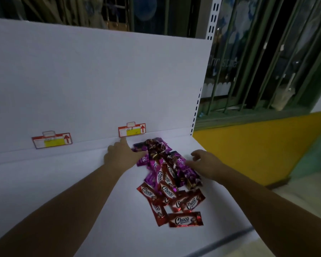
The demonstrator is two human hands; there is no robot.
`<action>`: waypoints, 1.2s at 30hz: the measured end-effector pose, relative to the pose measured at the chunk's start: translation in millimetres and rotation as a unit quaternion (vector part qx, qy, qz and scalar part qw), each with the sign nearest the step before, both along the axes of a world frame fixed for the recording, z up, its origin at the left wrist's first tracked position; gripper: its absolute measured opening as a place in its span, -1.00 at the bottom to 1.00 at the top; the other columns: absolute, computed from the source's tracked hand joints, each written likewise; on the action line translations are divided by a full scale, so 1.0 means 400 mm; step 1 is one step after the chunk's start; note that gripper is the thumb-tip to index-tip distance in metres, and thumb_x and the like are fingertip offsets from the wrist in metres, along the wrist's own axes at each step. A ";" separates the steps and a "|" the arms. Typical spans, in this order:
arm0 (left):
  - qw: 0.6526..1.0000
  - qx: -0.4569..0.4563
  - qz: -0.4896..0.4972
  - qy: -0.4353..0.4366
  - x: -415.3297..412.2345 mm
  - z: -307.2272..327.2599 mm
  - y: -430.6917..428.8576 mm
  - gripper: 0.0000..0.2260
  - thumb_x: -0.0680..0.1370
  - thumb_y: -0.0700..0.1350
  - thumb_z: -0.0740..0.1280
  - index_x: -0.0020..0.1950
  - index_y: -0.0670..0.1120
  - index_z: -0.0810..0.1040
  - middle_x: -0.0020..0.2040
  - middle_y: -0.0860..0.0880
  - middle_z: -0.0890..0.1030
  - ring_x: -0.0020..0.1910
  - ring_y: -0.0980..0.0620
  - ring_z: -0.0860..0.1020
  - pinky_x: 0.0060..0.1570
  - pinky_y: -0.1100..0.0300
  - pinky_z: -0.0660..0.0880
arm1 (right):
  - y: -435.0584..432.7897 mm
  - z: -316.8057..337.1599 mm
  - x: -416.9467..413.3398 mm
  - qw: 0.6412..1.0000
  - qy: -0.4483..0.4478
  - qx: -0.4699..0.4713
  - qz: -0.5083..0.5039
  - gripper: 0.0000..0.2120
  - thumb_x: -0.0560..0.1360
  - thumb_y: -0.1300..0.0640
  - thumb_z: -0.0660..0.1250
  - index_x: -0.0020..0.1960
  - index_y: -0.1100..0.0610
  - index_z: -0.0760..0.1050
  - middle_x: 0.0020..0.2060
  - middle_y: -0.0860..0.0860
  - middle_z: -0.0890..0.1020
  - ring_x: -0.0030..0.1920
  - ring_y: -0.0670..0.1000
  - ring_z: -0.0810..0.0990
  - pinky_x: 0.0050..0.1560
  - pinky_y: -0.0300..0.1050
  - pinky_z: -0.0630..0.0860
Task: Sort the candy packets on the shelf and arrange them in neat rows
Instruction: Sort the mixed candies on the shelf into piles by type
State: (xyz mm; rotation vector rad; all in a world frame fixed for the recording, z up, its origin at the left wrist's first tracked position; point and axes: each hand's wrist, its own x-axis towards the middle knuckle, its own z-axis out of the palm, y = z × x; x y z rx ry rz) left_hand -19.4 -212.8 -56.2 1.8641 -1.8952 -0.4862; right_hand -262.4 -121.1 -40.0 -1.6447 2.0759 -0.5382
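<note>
Candy packets (170, 184) lie in one loose, unsorted heap on the right part of a white shelf (63, 182), overlapping each other at all angles. Nearest the front edge are red packets marked "Choco" (185, 219). Bright purple packets (152, 179) sit in the middle of the heap, and darker purple and brown twisted wrappers (156, 145) are bunched at its far end, close to the white back panel (82, 80).

The left hand (122, 154) reaches in at the far left edge of the heap. Its fingers are stretched out rather than curled, and the forefinger points toward a red and yellow price tag (132, 129) on the back panel. The hand's edge overlaps a purple packet, but whether it presses on it cannot be told.

The right hand (206, 164) is at the right side of the heap, with fingers apart and loosely bent. It grips nothing that can be seen.

A second price tag (52, 140) is fixed further left on the panel. A slotted white upright (214, 15) rises at the panel's right edge. Beyond it are a window with green bars (267, 71) and a yellow wall (239, 145) below.
</note>
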 end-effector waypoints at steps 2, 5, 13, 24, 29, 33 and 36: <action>1.000 -0.022 0.012 0.009 -0.012 -0.019 -0.005 -0.19 0.31 0.35 0.38 0.41 -0.04 0.26 0.24 -0.14 0.50 0.22 -0.19 0.43 0.14 -0.07 0.45 | -0.033 -0.002 0.014 0.998 0.050 0.005 0.026 -0.35 0.41 -0.24 0.34 0.32 0.18 0.39 0.19 0.10 0.52 0.04 0.02 0.48 -0.01 -0.14 0.41; 0.995 -0.054 0.025 0.081 -0.009 -0.050 -0.004 -0.33 0.39 0.16 0.43 0.41 -0.05 0.31 0.23 -0.11 0.54 0.17 -0.13 0.51 0.15 -0.04 0.46 | -0.074 -0.004 0.027 0.995 0.081 0.007 0.063 -0.46 0.38 -0.18 0.41 0.21 0.14 0.48 0.09 0.08 0.55 0.00 0.03 0.52 -0.08 -0.18 0.42; 0.963 -0.099 0.031 0.249 0.003 -0.044 0.028 -0.51 0.39 -0.30 0.41 0.31 -0.08 0.46 0.18 -0.14 0.56 0.05 -0.10 0.58 0.12 -0.05 0.52 | -0.152 0.014 -0.037 0.996 -0.055 0.035 0.067 -0.83 0.40 0.25 0.37 -0.04 0.12 0.44 -0.09 0.10 0.54 -0.12 0.08 0.54 -0.22 -0.11 0.48; 0.938 -0.089 0.097 0.321 0.027 -0.040 0.013 -0.60 0.43 -0.38 0.34 0.17 -0.01 0.48 0.09 -0.10 0.57 -0.02 -0.04 0.57 -0.10 0.16 0.56 | -0.247 -0.017 -0.051 0.950 -0.307 -0.057 0.016 -0.86 0.48 0.35 0.18 -0.10 0.15 0.43 -0.26 0.10 0.62 -0.30 0.05 0.57 -0.23 -0.06 0.46; 0.912 -0.099 0.136 0.374 0.027 -0.046 -0.004 -0.56 0.48 -0.40 0.21 0.18 0.09 0.36 0.02 -0.09 0.54 -0.17 -0.01 0.60 -0.24 0.20 0.57 | -0.291 -0.029 -0.007 0.983 -0.157 -0.048 0.083 -0.79 0.49 0.00 0.30 0.06 0.07 0.42 -0.23 -0.06 0.50 -0.27 -0.10 0.47 -0.36 -0.21 0.31; 0.929 -0.094 0.142 0.327 0.007 -0.052 -0.017 -0.61 0.50 -0.38 0.21 0.14 0.08 0.36 -0.12 -0.11 0.56 -0.37 -0.01 0.59 -0.48 0.29 0.50 | -0.317 -0.025 0.019 0.990 -0.030 -0.007 0.134 -0.65 0.37 -0.19 0.38 -0.01 0.02 0.43 -0.19 -0.08 0.54 -0.19 -0.06 0.53 -0.26 -0.16 0.41; 0.941 -0.062 0.176 0.282 -0.002 -0.044 -0.035 -0.70 0.48 -0.31 0.21 0.12 0.03 0.38 -0.24 -0.08 0.55 -0.47 0.11 0.50 -0.54 0.28 0.41 | -0.340 -0.015 0.025 0.989 -0.006 0.017 0.146 -0.67 0.32 -0.19 0.39 -0.05 0.01 0.52 -0.20 -0.05 0.60 -0.18 -0.04 0.57 -0.13 -0.12 0.53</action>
